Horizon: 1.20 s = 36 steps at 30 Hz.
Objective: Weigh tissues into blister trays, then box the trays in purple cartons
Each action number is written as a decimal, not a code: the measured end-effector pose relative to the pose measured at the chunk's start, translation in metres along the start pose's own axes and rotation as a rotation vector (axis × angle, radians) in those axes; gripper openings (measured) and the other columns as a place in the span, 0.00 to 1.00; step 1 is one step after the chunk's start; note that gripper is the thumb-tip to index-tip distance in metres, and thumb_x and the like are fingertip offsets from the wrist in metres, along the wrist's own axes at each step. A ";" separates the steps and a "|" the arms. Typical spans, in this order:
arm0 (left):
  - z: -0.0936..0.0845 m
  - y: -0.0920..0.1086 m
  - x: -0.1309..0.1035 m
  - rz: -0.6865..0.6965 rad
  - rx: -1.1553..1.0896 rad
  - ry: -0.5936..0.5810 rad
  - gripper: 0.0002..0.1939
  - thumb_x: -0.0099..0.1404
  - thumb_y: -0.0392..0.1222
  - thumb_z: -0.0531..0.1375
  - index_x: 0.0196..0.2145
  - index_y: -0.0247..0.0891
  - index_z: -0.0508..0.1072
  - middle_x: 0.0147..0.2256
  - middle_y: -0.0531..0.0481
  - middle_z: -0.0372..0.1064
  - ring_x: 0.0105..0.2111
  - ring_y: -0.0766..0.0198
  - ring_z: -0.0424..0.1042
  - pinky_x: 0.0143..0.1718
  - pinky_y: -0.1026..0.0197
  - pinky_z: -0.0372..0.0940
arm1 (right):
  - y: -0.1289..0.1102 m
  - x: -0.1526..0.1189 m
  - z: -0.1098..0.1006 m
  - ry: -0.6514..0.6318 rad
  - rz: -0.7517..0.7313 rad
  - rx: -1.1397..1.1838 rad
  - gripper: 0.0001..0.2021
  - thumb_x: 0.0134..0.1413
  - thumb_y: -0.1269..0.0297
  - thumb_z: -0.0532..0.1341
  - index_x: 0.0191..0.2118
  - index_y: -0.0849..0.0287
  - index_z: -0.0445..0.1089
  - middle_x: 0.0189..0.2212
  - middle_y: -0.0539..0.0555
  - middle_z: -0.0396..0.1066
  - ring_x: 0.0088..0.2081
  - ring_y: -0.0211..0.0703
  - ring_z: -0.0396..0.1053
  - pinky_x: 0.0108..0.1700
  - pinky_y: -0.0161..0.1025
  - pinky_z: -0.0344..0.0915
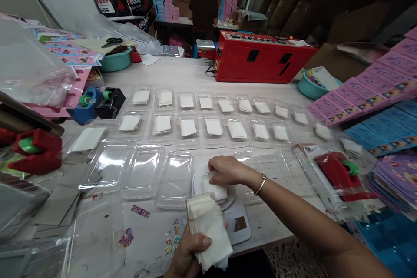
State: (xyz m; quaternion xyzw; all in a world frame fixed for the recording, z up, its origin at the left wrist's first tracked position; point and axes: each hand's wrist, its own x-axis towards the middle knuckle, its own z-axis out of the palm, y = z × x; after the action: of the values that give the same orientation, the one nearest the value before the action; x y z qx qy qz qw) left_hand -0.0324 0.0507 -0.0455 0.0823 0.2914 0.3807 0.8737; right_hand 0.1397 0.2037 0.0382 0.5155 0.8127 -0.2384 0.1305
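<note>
My left hand, near the front edge of the table, is closed around a thick bundle of white paper sheets. Above and behind it, my right hand curls its fingers and thumb over a smaller pile of white paper sheets. That pile rests on the round white plate of a small scale. Part of the pile is hidden beneath the fingers. Beyond my hands stand rows of clear plastic trays, such as this tray; many of the farther ones hold a white paper stack.
Tape dispensers stand at the left, among them a red dispenser, with another red dispenser at the right. A red machine sits at the back. Pink boxes are piled at right. A person stands farther back.
</note>
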 end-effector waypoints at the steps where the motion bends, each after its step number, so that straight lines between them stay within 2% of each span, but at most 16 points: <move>1: 0.000 0.001 0.000 0.006 0.005 -0.001 0.43 0.43 0.40 0.71 0.59 0.35 0.69 0.39 0.39 0.80 0.40 0.46 0.78 0.38 0.53 0.71 | -0.001 0.000 -0.001 -0.015 -0.009 -0.004 0.10 0.52 0.58 0.65 0.37 0.57 0.72 0.38 0.57 0.76 0.39 0.50 0.72 0.30 0.38 0.54; 9: 0.000 0.006 0.002 0.016 0.051 0.048 0.42 0.43 0.38 0.71 0.58 0.33 0.69 0.37 0.39 0.80 0.40 0.45 0.78 0.41 0.52 0.71 | -0.002 -0.005 -0.002 -0.041 -0.113 0.005 0.06 0.53 0.63 0.65 0.33 0.60 0.72 0.43 0.60 0.73 0.46 0.52 0.68 0.34 0.39 0.54; 15: 0.009 0.007 0.001 0.020 0.093 0.057 0.45 0.40 0.40 0.71 0.58 0.31 0.69 0.33 0.41 0.80 0.35 0.49 0.77 0.33 0.58 0.69 | 0.002 -0.003 0.001 -0.122 -0.123 0.184 0.07 0.51 0.64 0.66 0.34 0.58 0.69 0.31 0.52 0.71 0.34 0.45 0.67 0.31 0.36 0.52; 18: 0.005 0.008 -0.004 -0.019 0.129 -0.048 0.47 0.41 0.40 0.71 0.60 0.33 0.66 0.37 0.40 0.79 0.33 0.53 0.76 0.28 0.62 0.66 | 0.020 -0.005 -0.001 -0.167 -0.144 0.329 0.09 0.50 0.64 0.66 0.34 0.58 0.66 0.31 0.49 0.69 0.33 0.40 0.65 0.31 0.33 0.54; 22: -0.007 0.007 -0.004 -0.150 0.164 -0.307 0.54 0.39 0.38 0.71 0.65 0.39 0.60 0.45 0.39 0.77 0.37 0.53 0.75 0.28 0.64 0.64 | 0.071 -0.022 -0.012 -0.173 -0.134 0.478 0.10 0.52 0.61 0.65 0.33 0.58 0.62 0.30 0.47 0.65 0.32 0.36 0.64 0.33 0.32 0.58; 24: -0.007 0.004 0.003 -0.193 0.160 -0.411 0.56 0.38 0.36 0.71 0.66 0.41 0.59 0.49 0.39 0.75 0.38 0.53 0.75 0.29 0.64 0.64 | 0.096 -0.034 -0.016 -0.162 -0.096 0.495 0.11 0.51 0.62 0.64 0.31 0.58 0.61 0.28 0.45 0.62 0.30 0.35 0.61 0.32 0.32 0.57; 27: 0.008 -0.002 0.018 -0.212 0.072 -0.475 0.55 0.40 0.34 0.70 0.66 0.47 0.58 0.56 0.42 0.70 0.40 0.55 0.75 0.30 0.64 0.66 | 0.119 -0.046 -0.014 -0.145 -0.021 0.461 0.10 0.48 0.65 0.64 0.28 0.58 0.60 0.25 0.45 0.60 0.28 0.35 0.59 0.30 0.32 0.55; 30: 0.034 -0.010 0.035 -0.232 0.024 -0.467 0.56 0.41 0.30 0.68 0.67 0.50 0.56 0.57 0.44 0.69 0.43 0.54 0.75 0.31 0.64 0.68 | 0.123 -0.049 -0.002 -0.101 0.057 0.381 0.09 0.46 0.68 0.65 0.29 0.58 0.62 0.26 0.47 0.63 0.29 0.37 0.60 0.30 0.32 0.53; 33: 0.057 -0.020 0.053 -0.265 0.054 -0.422 0.56 0.40 0.27 0.67 0.67 0.48 0.56 0.53 0.42 0.72 0.41 0.53 0.76 0.33 0.61 0.69 | 0.119 -0.048 0.010 -0.046 0.107 0.282 0.07 0.47 0.69 0.66 0.33 0.58 0.67 0.30 0.51 0.69 0.32 0.41 0.65 0.30 0.34 0.52; 36: 0.071 -0.030 0.070 -0.289 0.059 -0.353 0.51 0.38 0.27 0.66 0.63 0.41 0.63 0.49 0.41 0.75 0.38 0.53 0.76 0.32 0.60 0.69 | 0.115 -0.046 0.019 0.005 0.113 0.195 0.09 0.48 0.69 0.65 0.38 0.57 0.70 0.34 0.54 0.74 0.36 0.46 0.69 0.32 0.35 0.53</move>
State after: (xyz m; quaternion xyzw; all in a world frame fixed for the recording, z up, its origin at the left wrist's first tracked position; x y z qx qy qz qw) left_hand 0.0644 0.0847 -0.0298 0.1304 0.1535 0.2226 0.9539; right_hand 0.2630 0.1994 0.0142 0.5715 0.7556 -0.3070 0.0909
